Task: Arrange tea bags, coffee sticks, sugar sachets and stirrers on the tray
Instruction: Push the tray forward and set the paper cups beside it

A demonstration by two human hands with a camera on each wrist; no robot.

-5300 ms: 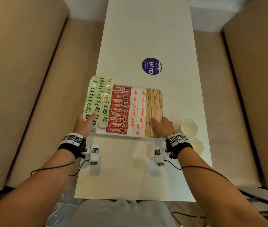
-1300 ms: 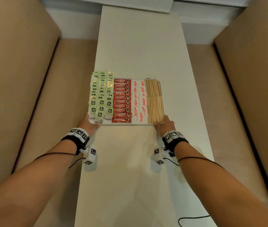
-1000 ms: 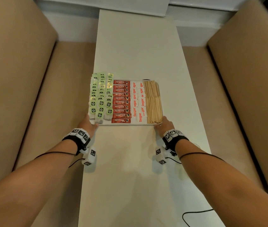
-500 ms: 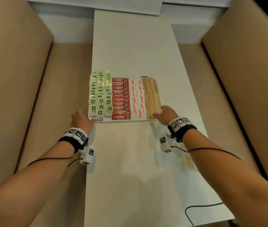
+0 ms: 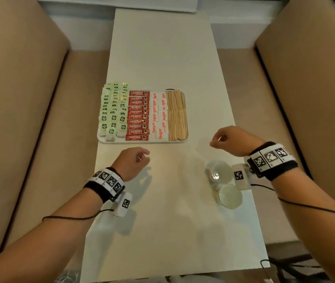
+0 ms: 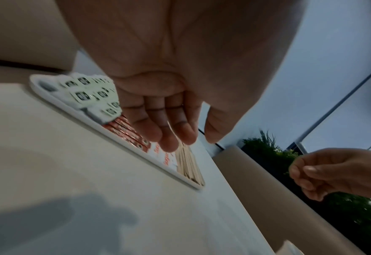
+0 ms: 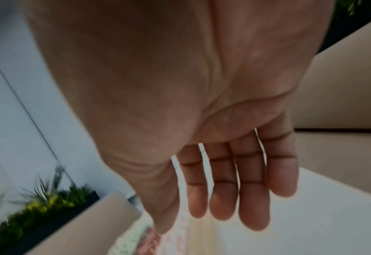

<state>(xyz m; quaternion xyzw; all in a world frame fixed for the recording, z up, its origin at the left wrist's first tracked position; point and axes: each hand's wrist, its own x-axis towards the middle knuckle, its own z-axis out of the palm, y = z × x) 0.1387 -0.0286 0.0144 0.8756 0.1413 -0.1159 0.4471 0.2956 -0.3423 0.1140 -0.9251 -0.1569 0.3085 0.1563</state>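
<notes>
Table (image 5: 162,48) carries the tray (image 5: 142,141), loaded left to right: tea bags (image 5: 113,111), coffee sticks (image 5: 139,116), sugar sachets (image 5: 159,115), stirrers (image 5: 176,117); arranging looks done. Left hand (image 5: 130,163) and right hand (image 5: 231,140) hover near the tray, fingers loosely curled, holding nothing; next move probably just a check.

Table (image 5: 162,48): long, narrow, white top, runs away from the viewer between two seats.
Left bench (image 5: 19,99): tan upholstery, tall backrest, seat flush beside table edge.
Right bench (image 5: 305,88): same tan upholstery, mirrors the left.
Far wall (image 5: 93,23): pale grey-white panel behind table's far end.
Wall panels (image 6: 333,86): light, with a dark diagonal seam.
Plants (image 6: 265,151): dark green foliage behind right backrest; yellow-green tips in right wrist view.
Light: soft, dim, faint shadows on tabletop.
</notes>
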